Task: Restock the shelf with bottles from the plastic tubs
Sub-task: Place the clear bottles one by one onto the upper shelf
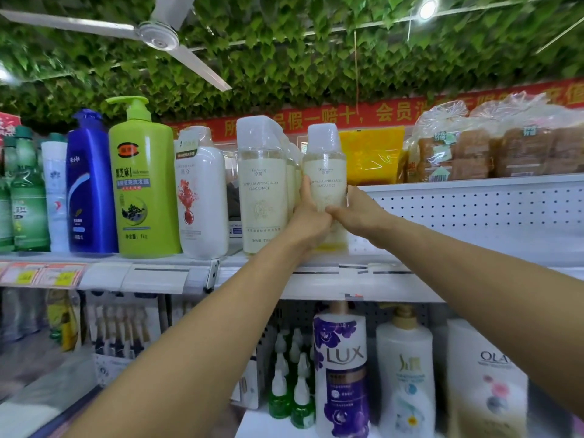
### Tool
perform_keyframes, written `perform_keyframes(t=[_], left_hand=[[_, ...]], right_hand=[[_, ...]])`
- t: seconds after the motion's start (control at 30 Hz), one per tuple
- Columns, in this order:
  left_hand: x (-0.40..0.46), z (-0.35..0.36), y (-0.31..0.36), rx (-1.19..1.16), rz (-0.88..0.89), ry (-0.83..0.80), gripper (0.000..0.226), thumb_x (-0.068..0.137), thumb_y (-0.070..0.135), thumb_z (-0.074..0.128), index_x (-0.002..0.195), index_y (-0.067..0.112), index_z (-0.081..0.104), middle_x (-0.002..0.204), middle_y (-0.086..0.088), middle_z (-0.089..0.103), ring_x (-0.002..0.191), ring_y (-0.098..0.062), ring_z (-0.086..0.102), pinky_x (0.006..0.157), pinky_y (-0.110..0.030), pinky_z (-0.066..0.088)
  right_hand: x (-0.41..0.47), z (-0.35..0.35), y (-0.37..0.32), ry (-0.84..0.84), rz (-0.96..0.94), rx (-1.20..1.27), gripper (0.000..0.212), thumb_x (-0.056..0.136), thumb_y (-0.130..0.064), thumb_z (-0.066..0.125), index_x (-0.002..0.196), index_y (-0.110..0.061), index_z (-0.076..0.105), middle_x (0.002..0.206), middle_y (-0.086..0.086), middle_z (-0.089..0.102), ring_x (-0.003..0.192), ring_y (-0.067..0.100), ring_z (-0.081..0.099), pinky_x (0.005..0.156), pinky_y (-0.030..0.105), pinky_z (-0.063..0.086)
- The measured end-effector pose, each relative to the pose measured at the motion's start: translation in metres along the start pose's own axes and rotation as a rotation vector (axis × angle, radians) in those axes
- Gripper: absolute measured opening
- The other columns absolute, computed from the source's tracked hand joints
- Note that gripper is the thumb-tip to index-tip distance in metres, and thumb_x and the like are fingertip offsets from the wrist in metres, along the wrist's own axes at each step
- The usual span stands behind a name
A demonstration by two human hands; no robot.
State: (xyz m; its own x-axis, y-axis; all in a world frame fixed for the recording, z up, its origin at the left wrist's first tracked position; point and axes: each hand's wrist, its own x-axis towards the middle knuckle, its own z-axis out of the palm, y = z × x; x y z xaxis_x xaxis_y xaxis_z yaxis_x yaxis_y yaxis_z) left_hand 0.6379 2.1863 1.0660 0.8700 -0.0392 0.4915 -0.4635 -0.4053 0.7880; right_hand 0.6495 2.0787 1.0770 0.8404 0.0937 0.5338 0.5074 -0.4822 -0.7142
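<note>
**Q:** So where is the bottle being stocked, and how is it held?

**A:** The pale bottle [325, 184] stands upright on the upper shelf [316, 273], towards the right end of the row, with both hands on its lower half. The left hand [311, 222] wraps the left side, thumb pointing up along the label. The right hand [357, 213] cups the right side, thumb laid across the front. Both sets of fingers curl behind the bottle and are mostly hidden, so I cannot tell how tightly they press. Two hands probably keep a tall, narrow bottle from tipping as it is squared up.

**Q:** What is it made of?

**A:** It looks like smooth, clear plastic holding cream-coloured liquid, with a frosted, rounded cap sleeve and a plain printed label.

**Q:** And next to it?

**A:** Just left, a matching bottle [262, 184] stands with more of the same behind it, so this one seems to be extending that group. Farther left stand a white bottle [202, 197], a glossy lime-green pump bottle [143, 184] and a blue pump bottle [90, 188]. To the right, a white perforated metal panel [474, 210] rises, with crinkled clear bags of bread [493, 147] and a yellow packet [371, 153] on top.

**Q:** Below?

**A:** Pump bottles fill the lower shelf, including a purple-flowered one [343, 371]. No tubs are in view.
</note>
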Motion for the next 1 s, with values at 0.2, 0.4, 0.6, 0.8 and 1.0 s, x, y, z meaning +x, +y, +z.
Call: perform_keyframes(t=[0.2,0.4,0.6,0.8,1.0], left_hand=[[-0.031,-0.007,0.017,-0.183,0.018,0.092,0.062,0.096,0.006,0.050,0.152,0.019,0.028,0.130,0.000,0.052,0.106,-0.014,0.057,0.082,-0.026,0.050],[-0.087,0.013,0.020,-0.604,-0.003,0.244,0.038,0.095,0.003,0.052,0.130,0.017,0.053,0.119,-0.004,0.063,0.105,-0.020,0.066,0.089,-0.038,0.058],[-0.144,0.053,0.008,-0.722,-0.118,0.267,0.024,0.098,0.003,0.048,0.114,0.014,0.062,0.099,-0.005,0.072,0.078,-0.016,0.071,0.077,-0.033,0.060],[-0.198,0.101,-0.026,-0.718,-0.290,0.250,0.020,0.098,0.004,0.047,0.111,0.012,0.062,0.090,-0.006,0.070,0.069,-0.016,0.065,0.065,-0.027,0.056],[-0.249,0.154,-0.068,-0.655,-0.519,0.206,0.020,0.099,0.004,0.045,0.110,0.012,0.060,0.085,-0.004,0.069,0.066,-0.016,0.064,0.060,-0.026,0.054]], right_hand=[[-0.031,-0.027,0.000,0.189,-0.094,-0.208,0.034,0.098,-0.020,0.051,0.130,-0.011,0.054,0.122,0.000,0.056,0.104,0.017,0.051,0.083,0.032,0.041],[-0.072,-0.047,0.011,0.346,-0.243,-0.245,0.033,0.096,-0.019,0.050,0.127,-0.015,0.061,0.125,0.003,0.063,0.106,0.018,0.058,0.096,0.042,0.048],[-0.138,-0.057,0.037,0.341,-0.397,-0.146,0.027,0.092,-0.007,0.051,0.113,-0.012,0.068,0.106,0.000,0.067,0.087,0.011,0.057,0.072,0.011,0.040],[-0.209,-0.053,0.096,0.141,-0.367,-0.141,0.025,0.091,-0.005,0.053,0.108,-0.014,0.069,0.103,0.001,0.067,0.086,0.011,0.059,0.077,0.016,0.044],[-0.277,-0.047,0.160,-0.018,-0.176,-0.098,0.023,0.093,-0.005,0.054,0.108,-0.014,0.069,0.098,-0.005,0.065,0.080,0.008,0.059,0.075,0.019,0.047]])
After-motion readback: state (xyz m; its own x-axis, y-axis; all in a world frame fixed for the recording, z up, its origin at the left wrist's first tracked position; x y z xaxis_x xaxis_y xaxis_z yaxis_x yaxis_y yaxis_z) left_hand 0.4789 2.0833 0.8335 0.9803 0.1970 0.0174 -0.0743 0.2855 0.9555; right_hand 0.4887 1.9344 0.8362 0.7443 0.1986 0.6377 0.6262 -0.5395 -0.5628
